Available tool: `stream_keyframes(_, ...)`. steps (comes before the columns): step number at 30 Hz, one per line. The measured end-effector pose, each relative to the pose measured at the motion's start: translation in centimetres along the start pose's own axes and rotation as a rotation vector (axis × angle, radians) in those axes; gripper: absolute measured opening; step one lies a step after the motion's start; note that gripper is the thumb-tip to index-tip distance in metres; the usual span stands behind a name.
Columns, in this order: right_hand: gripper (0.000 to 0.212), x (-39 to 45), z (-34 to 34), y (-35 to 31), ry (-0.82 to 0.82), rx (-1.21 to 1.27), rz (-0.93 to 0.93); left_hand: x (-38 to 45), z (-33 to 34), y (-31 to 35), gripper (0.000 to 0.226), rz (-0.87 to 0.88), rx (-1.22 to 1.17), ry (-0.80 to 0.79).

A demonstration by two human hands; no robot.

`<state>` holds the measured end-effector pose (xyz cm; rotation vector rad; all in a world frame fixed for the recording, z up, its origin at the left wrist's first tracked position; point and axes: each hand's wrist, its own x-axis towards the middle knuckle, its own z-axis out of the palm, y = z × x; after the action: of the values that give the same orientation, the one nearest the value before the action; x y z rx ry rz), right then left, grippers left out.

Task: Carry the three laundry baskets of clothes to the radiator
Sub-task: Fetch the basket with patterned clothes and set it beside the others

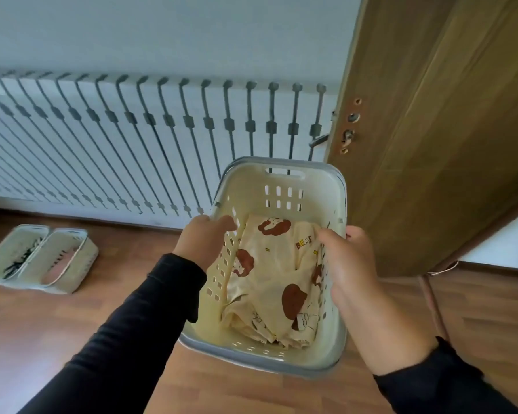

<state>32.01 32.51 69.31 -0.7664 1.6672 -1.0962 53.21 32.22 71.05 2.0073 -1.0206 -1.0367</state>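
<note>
Head view: cream laundry basket (281,186) with grey rim held over the wood floor (132,309), just near of the white radiator (132,138) and left of the open wooden door (431,130). Left hand (204,239) grips the left rim, fingers curled over the edge into the basket. Right hand (350,264) grips the right rim likewise, thumb outside. Black sleeves on both arms.

Contents: one yellow bear-print cloth (275,282), crumpled in the bottom; the basket is far from full.

Two other baskets (42,258) sit side by side on the floor at far left, near the radiator's foot; dark and pinkish clothes show inside.

Handling judgement: load looks light; soft fabric will not shift much. Perforated plastic walls are likely stiff but may flex under a one-sided pull, so a two-sided rim hold suits. The slot handle at the far end is an alternative hold. Smooth plastic could slip if tilted.

Progress judgement: third basket close to the radiator, not yet set down beside the pair.
</note>
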Motion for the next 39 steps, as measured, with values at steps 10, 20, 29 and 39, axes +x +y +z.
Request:
stream_keyframes(10,0.043,-6.2,16.8,1.7,-0.259,-0.102,-0.003,2.6,-16.4,-9.4,0.017,-0.098,0.026,0.140)
stream_keyframes(20,0.014,-6.2,32.0,1.9,-0.475,-0.187,-0.047,7.6,-26.6,-14.9,0.029,-0.211,-0.105,0.346)
stream_keyframes(29,0.038,-3.8,46.4,0.0,-0.552,-0.263,-0.019,15.4,-35.4,-16.0,0.024,-0.330,-0.107,0.410)
stream_keyframes(39,0.050,-5.3,59.4,-1.1,-0.585,-0.300,-0.059,21.3,-44.5,-19.6,0.015,-0.362,-0.185,0.442)
